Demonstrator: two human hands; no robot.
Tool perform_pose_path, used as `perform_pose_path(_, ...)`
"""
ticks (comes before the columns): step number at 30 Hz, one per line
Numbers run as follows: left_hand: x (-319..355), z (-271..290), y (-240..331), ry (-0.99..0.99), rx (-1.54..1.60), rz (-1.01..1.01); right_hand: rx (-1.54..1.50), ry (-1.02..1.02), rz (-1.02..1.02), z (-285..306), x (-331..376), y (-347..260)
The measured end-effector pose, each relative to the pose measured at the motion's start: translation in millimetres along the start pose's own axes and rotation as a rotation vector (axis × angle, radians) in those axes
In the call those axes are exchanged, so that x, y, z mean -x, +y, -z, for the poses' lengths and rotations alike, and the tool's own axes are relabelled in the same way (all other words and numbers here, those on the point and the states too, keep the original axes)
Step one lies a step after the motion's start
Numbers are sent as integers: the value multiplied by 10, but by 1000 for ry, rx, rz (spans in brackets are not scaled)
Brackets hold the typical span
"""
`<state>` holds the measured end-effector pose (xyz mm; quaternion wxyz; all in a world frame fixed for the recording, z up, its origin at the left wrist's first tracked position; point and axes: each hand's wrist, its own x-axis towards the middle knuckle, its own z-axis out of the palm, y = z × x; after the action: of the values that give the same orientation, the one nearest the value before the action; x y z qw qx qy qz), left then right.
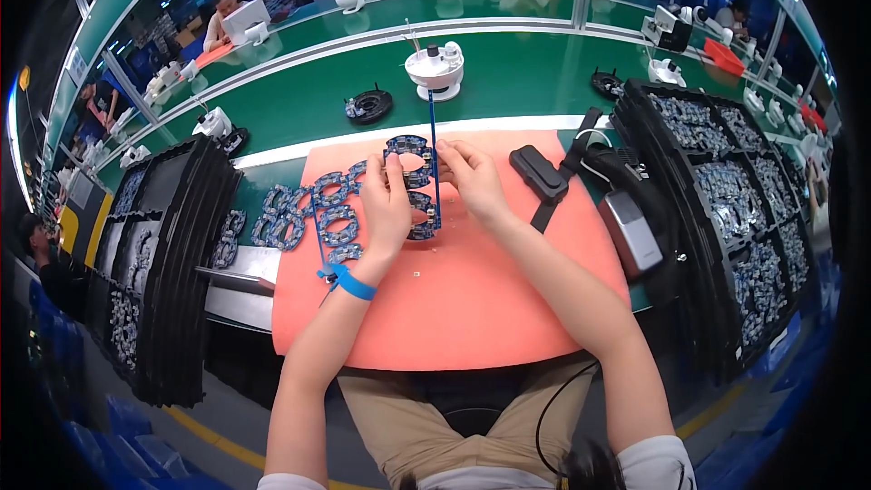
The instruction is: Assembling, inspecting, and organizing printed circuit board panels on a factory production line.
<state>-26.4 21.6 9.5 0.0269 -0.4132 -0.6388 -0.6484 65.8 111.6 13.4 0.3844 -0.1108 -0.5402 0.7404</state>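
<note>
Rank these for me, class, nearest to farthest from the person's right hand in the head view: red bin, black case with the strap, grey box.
From the right hand:
1. Black case: just to its right, over the pink mat.
2. Grey box: farther right, by the mat's right edge.
3. Red bin: farthest, toward the upper right.

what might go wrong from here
The left hand grips the ring-shaped circuit boards while the right hand is at the thin blue strip; uneven pressure might strain their small parts. The loose ring boards lie close to the left wrist, so the blue wristband could snag or shift them. Tiny bits on the pink mat might get under a board.
</note>
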Motion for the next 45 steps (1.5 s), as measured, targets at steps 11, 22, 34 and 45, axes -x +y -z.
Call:
perform_pose_path(11,-48,-40,70,-152,334,528,146,24,83,170,-85,172)
perform_pose_path(22,-35,96,-55,-179,36,65,-238,-29,-67,124,-66,268)
perform_pose_path(34,-137,131,-100,-246,186,273,-91,75,-153,87,-63,113)
perform_pose_path(45,-142,295,53,-691,232,370,1143,80,779,127,61,-230)
